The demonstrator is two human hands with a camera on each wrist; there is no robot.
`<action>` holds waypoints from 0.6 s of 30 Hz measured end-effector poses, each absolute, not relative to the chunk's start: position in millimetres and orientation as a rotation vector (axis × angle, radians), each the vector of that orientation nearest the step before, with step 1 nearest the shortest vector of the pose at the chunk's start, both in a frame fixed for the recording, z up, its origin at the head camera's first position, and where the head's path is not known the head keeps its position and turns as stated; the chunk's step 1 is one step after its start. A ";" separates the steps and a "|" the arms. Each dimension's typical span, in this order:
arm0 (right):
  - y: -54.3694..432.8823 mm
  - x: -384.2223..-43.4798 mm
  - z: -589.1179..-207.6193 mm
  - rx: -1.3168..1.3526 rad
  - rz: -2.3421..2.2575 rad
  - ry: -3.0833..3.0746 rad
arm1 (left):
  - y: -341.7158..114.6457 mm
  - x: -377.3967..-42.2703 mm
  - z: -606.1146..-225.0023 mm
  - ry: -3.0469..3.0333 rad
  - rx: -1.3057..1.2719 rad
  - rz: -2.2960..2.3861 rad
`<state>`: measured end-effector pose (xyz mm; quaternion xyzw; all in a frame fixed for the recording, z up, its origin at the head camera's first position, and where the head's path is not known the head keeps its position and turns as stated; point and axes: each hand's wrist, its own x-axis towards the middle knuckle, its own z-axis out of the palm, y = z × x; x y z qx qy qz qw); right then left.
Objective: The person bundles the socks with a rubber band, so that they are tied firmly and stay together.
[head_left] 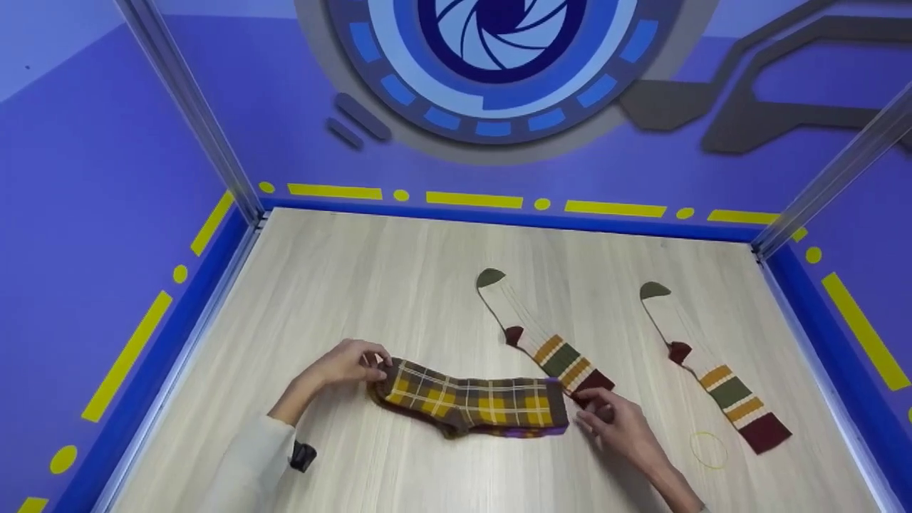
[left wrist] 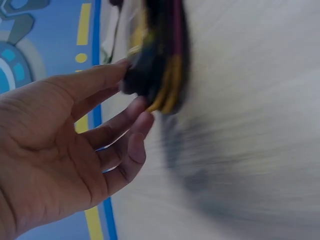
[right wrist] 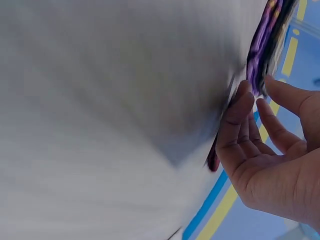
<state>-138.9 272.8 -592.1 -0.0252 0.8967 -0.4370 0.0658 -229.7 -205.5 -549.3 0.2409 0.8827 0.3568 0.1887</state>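
A stack of socks lies crosswise near the front, a yellow and brown plaid sock (head_left: 491,400) on top and purple edges showing below. At its toe end, my left hand (head_left: 353,362) pinches the layers between thumb and fingers; the left wrist view shows the stack's end (left wrist: 172,85) at the fingertips. My right hand (head_left: 623,426) is just beyond the cuff end, fingers loosely bent, a small gap showing in the head view. The right wrist view has its thumb and fingers around the purple-edged end (right wrist: 257,65). Behind those fingers lies the maroon cuff of a striped sock (head_left: 563,356).
Another cream sock with green, mustard and maroon bands (head_left: 727,385) lies farther right. A thin yellow rubber band (head_left: 692,450) is beside its cuff. Blue panels (head_left: 456,164) with metal corner posts (head_left: 189,92) wall in the wooden table (head_left: 342,271).
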 end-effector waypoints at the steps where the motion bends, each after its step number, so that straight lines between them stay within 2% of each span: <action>1: 277.1 -138.6 -590.9 -0.059 -1.325 2.710 | -204.9 -234.4 -545.9 2.480 0.673 0.979; 10: 311.2 -141.9 -587.4 0.121 -1.325 2.781 | -172.1 -286.4 -530.0 2.433 0.695 1.006; 18: 324.4 -158.9 -595.4 0.226 -1.325 2.782 | -119.3 -341.3 -535.1 2.496 0.556 1.079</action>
